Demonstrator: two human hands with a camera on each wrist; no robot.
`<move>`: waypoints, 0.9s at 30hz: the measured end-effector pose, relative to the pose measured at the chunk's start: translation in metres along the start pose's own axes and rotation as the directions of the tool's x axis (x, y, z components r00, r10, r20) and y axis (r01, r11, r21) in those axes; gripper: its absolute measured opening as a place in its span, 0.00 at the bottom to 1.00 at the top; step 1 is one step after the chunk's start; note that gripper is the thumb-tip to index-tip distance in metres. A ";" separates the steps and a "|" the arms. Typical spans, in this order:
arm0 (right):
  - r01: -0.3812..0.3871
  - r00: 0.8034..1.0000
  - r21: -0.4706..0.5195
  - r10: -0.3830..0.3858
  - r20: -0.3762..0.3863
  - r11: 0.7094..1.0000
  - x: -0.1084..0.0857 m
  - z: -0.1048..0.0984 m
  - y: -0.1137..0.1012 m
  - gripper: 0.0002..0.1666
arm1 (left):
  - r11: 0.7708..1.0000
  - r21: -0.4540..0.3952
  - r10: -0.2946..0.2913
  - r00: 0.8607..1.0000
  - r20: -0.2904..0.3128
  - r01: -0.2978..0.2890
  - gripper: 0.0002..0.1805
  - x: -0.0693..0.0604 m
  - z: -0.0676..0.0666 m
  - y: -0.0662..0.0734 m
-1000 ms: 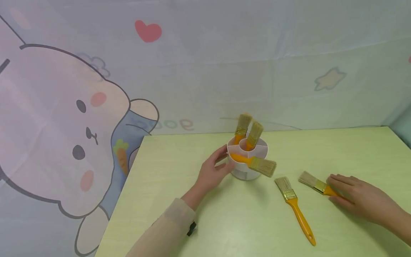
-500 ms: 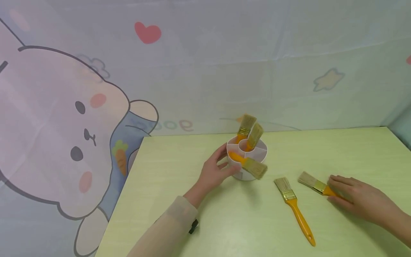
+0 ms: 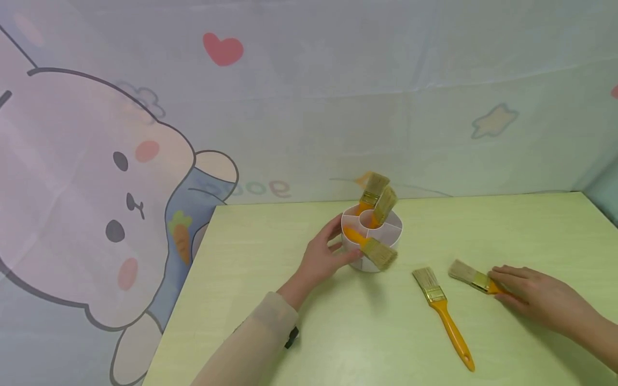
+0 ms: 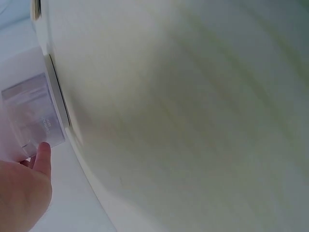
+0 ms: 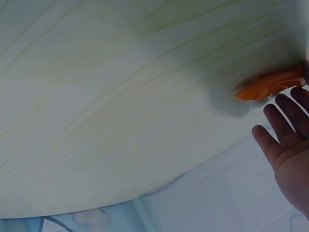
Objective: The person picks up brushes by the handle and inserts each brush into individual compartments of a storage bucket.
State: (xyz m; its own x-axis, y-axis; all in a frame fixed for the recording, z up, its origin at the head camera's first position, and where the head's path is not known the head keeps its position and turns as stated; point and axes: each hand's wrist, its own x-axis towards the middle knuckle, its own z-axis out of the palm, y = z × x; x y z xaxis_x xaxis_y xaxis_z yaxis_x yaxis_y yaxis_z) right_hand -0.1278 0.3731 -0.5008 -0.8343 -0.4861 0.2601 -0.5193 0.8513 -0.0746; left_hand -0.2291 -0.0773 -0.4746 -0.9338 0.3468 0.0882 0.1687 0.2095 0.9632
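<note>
In the head view my left hand (image 3: 321,257) grips the left side of a white round divided holder (image 3: 386,233), thumb at its front. Paintbrushes stand in it bristles up: one in a back compartment (image 3: 376,185), another in the centre ring (image 3: 386,203). A third paintbrush (image 3: 379,253) leans out over the front rim. The left wrist view shows the holder's wall (image 4: 34,111) beside my thumb. My right hand (image 3: 543,295) pinches the orange handle of a paintbrush (image 3: 468,273) at the table; the right wrist view shows the handle end (image 5: 270,86) by the fingers.
Another paintbrush (image 3: 444,316) lies on the pale yellow table (image 3: 347,343) between the hands, bristles pointing away. Behind the table's back edge hangs a printed cloth (image 3: 309,107) with a cartoon animal at the left.
The holder has turned clockwise under my left hand: its back brush swung right and the leaning front brush swung left. My right hand and its brush have barely moved.
</note>
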 end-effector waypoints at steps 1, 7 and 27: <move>0.006 1.000 -0.001 -0.006 0.000 1.000 0.000 0.000 0.001 0.30 | 1.000 -0.001 0.003 1.000 0.001 -0.003 0.47 0.001 0.000 -0.001; 0.012 1.000 0.009 -0.012 -0.001 1.000 0.002 -0.001 0.001 0.31 | 1.000 0.025 0.000 1.000 0.007 0.000 0.47 0.002 -0.001 -0.001; 0.154 0.986 -0.114 -0.160 -0.052 0.982 0.007 -0.002 0.007 0.36 | 1.000 0.005 -0.003 1.000 0.021 0.003 0.46 0.000 -0.005 0.001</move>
State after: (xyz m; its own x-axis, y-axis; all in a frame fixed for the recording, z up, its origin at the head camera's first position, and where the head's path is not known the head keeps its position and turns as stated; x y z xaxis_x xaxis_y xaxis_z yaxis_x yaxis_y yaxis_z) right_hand -0.1364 0.3761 -0.4975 -0.7295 -0.6055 0.3182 -0.6169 0.7834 0.0764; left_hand -0.2300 -0.0813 -0.4721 -0.9276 0.3649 0.0801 0.1678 0.2155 0.9620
